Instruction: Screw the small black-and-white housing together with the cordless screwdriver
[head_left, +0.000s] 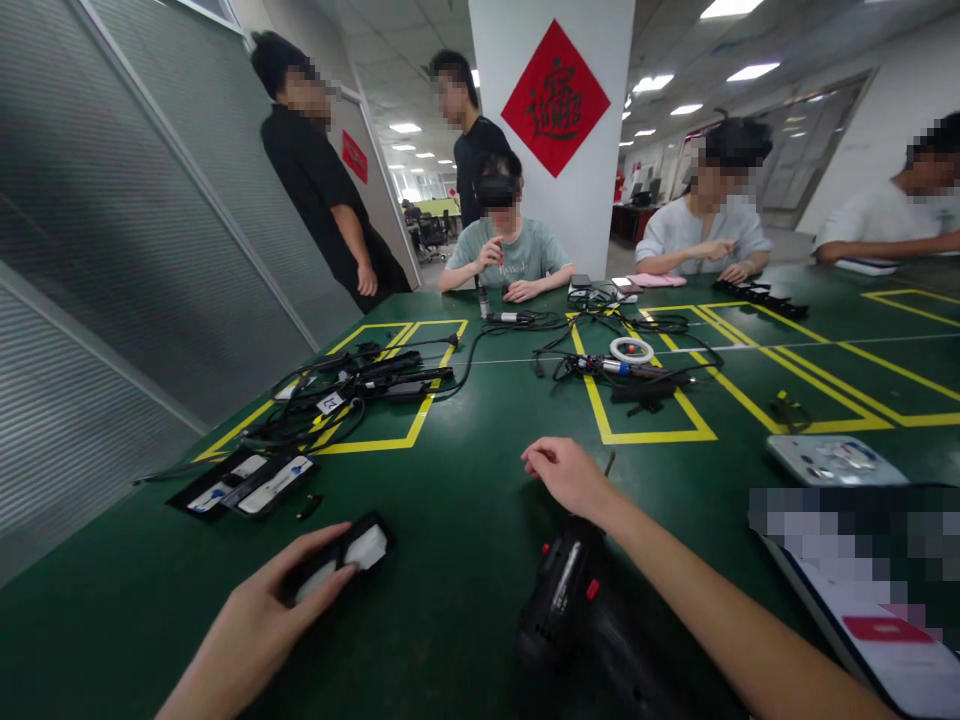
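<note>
My left hand (259, 610) is closed around a small black case (382, 525) with a white insert or label, low over the green table at front left. Curled together, the fingers of my right hand (566, 475) are over the middle of the table; what they pinch, if anything, is too small to make out. Below my right wrist lies a black cordless screwdriver (559, 590) with red buttons, its thin bit (610, 463) showing beyond the wrist. Two black trays (274, 485) with white inserts and a small black piece (309, 506) lie beyond my left hand.
Bundled black cables and devices (367, 385) cover the left taped area. More cables, tools (622, 370) and a white tape roll (631, 349) lie further right. A silver case (832, 460) and a lit screen (892, 660) are at right. Several people sit or stand around the table.
</note>
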